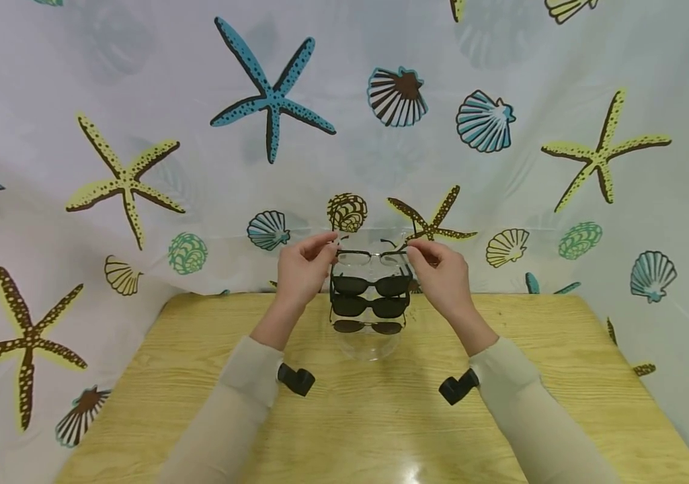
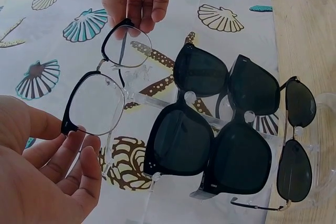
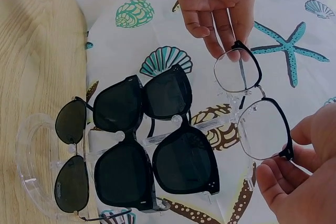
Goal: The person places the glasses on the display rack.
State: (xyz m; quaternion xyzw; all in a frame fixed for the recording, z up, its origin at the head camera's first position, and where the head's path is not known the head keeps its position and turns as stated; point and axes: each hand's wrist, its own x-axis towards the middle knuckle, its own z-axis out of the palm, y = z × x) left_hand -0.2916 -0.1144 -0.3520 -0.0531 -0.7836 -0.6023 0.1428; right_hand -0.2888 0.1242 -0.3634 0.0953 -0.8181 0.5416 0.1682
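Note:
A pair of clear-lensed eyeglasses (image 2: 100, 65) with black brow bars and thin metal rims is at the top of a clear display stand (image 3: 25, 166). My left hand (image 1: 302, 270) pinches its left outer corner near the hinge, thumb and fingers on the frame. At the opposite corner, my right hand (image 1: 444, 274) pinches the frame in the same way. Lower on the stand hang two black thick-framed sunglasses (image 1: 371, 286), one above the other. Below them are thin metal-framed sunglasses (image 1: 370, 327) with dark lenses.
The stand's rounded transparent base rests on a light wooden table (image 1: 344, 417). Behind it hangs a white cloth (image 1: 344, 40) printed with starfish and shells, which also runs along both sides. Each sleeve cuff carries a small black camera (image 1: 297, 380).

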